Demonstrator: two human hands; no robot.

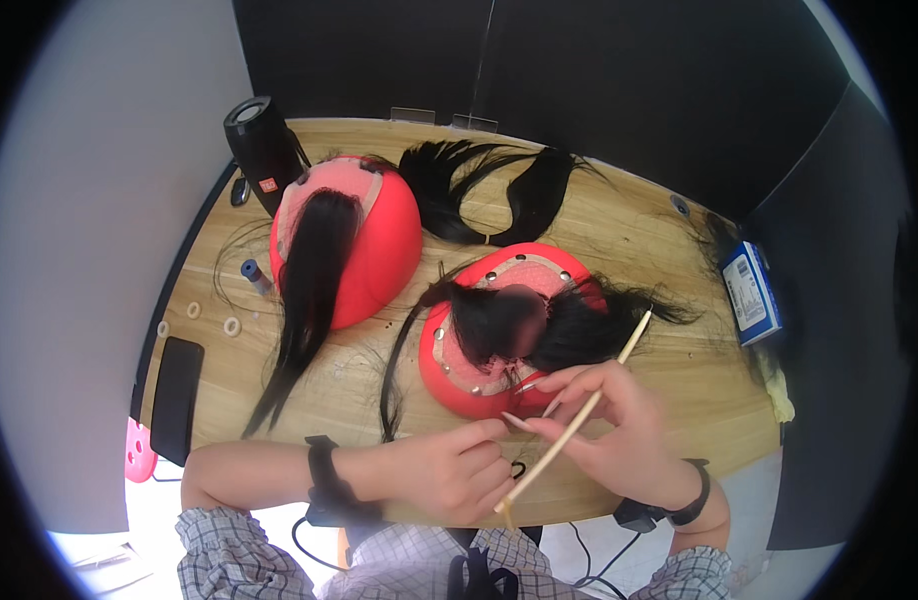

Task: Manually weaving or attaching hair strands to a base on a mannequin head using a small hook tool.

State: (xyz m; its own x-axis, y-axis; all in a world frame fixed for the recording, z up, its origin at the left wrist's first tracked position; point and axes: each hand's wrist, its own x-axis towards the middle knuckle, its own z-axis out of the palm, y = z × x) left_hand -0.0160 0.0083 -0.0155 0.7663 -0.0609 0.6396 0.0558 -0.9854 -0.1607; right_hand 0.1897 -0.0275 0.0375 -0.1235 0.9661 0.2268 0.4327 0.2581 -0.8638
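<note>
In front of me is a red head-shaped block (441, 372) with a pink mesh cap (476, 374) fastened on it by round metal pins. Black hair (569, 335) spreads over the mesh to both sides. My right hand (619, 430) is at the block's near edge, with a thin pale wooden stick (569, 432) lying across its fingers. Its long-nailed fingertips come together beside the red rim. Close by on the left, my left hand (459, 470) is closed, thumb and forefinger pinched by the same rim. Whatever it pinches is too fine to make out.
A second red block (394, 250) with a long black hair lock (319, 260) stands back left, beside a black cylindrical speaker (269, 150). Behind lies a hair bundle (539, 195). A blue-white box (751, 293) sits right; a black phone-like slab (178, 395) and small rings (232, 326) lie left.
</note>
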